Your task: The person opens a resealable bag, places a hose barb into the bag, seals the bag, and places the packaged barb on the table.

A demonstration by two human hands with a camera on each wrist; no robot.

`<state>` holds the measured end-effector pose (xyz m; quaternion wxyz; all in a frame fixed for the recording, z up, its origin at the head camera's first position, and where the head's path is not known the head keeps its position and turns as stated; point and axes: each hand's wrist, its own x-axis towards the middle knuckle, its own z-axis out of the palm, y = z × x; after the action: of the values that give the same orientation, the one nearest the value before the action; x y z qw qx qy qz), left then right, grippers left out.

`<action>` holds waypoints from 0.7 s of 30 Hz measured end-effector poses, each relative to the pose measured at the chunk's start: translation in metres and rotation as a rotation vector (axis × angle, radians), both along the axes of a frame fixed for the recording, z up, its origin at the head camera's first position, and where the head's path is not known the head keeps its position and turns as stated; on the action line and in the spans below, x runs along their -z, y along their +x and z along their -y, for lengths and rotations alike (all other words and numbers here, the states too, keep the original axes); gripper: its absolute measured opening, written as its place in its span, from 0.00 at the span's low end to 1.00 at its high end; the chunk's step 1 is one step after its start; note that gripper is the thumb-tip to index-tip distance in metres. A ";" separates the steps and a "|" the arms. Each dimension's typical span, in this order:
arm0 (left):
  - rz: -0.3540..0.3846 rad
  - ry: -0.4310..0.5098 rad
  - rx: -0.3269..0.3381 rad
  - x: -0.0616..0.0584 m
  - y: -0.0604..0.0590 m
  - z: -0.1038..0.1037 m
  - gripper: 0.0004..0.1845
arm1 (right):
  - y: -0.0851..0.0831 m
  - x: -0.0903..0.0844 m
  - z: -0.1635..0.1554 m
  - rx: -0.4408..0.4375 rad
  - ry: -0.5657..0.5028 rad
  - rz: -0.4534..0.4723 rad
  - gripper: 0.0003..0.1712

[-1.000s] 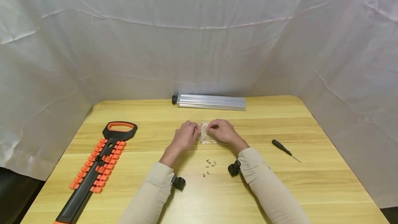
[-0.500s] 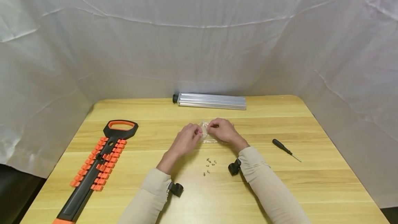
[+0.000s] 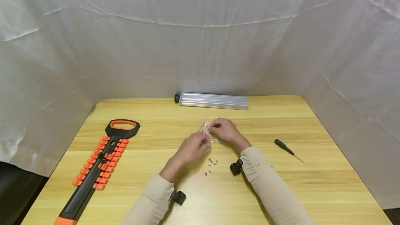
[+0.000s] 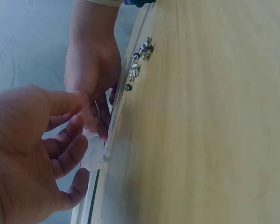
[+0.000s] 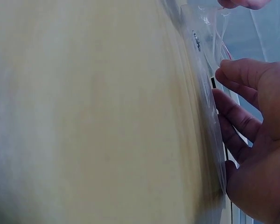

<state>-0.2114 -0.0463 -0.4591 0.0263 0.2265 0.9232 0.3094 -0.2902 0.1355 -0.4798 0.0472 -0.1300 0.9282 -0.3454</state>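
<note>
A clear plastic bag (image 3: 204, 127) lies near the middle of the table, with small metal fittings (image 5: 196, 41) visible inside it in the right wrist view. My right hand (image 3: 224, 130) pinches the bag between thumb and forefinger. Just in front of the bag is my left hand (image 3: 194, 146), off its edge, thumb and forefinger brought together and the other fingers curled. I cannot tell whether a small piece sits between those tips. Several loose metal fittings (image 3: 210, 165) lie on the wood below the hands; the left wrist view shows a cluster of these fittings (image 4: 139, 63) close up.
A silver aluminium profile (image 3: 214, 100) with a black knob lies along the table's back edge. To the right rests a black-handled screwdriver (image 3: 285, 147). A long black rack with orange clips (image 3: 93, 164) and a handle occupies the left side. Pale fabric (image 3: 200, 51) surrounds the table.
My left hand has left the bag's left edge and come toward me and slightly right, nearer the loose fittings. The right hand stays at the bag, still pinching it.
</note>
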 end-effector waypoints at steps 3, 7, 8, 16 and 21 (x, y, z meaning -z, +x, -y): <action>-0.008 -0.033 0.028 0.001 0.002 0.000 0.03 | 0.001 -0.001 0.000 0.001 -0.001 0.005 0.05; -0.002 -0.078 0.063 0.001 0.006 0.001 0.03 | 0.001 0.000 -0.001 -0.001 0.003 0.004 0.05; 0.007 -0.086 0.072 0.001 0.007 0.002 0.04 | 0.000 0.000 -0.001 0.000 0.004 0.005 0.05; 0.071 -0.177 0.154 0.000 0.016 0.007 0.08 | 0.000 0.000 -0.001 0.003 -0.002 0.010 0.06; 0.048 -0.221 0.172 -0.002 0.019 0.007 0.07 | -0.001 0.001 0.000 -0.004 0.007 0.006 0.06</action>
<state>-0.1921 -0.0533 -0.4572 0.0998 0.2930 0.9279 0.2076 -0.2911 0.1359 -0.4804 0.0510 -0.1309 0.9290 -0.3424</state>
